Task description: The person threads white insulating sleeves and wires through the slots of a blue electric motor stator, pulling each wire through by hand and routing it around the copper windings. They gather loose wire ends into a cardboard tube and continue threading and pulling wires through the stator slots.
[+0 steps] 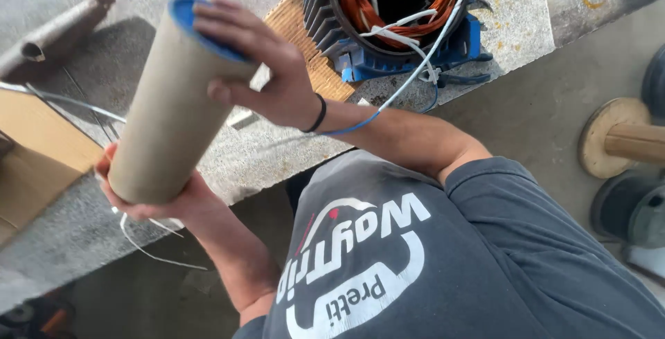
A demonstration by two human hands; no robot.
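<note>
Cardboard tube [170, 103], tan and cylindrical with a blue cap [197, 24], sits tilted between your hands above the speckled stone bench [277, 152]. Your left hand [149, 200] cups its lower end; your right hand [267, 69] spreads fingers over the cap. You seem to be seating or loosening it; next, grip and twist firmly.

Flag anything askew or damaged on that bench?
The motor stator sits at the edge of the stone bench, its orange windings exposed and white and blue leads trailing loose over the edge. Loose wires also dangle near the left hand. The cardboard tube itself looks intact.
</note>
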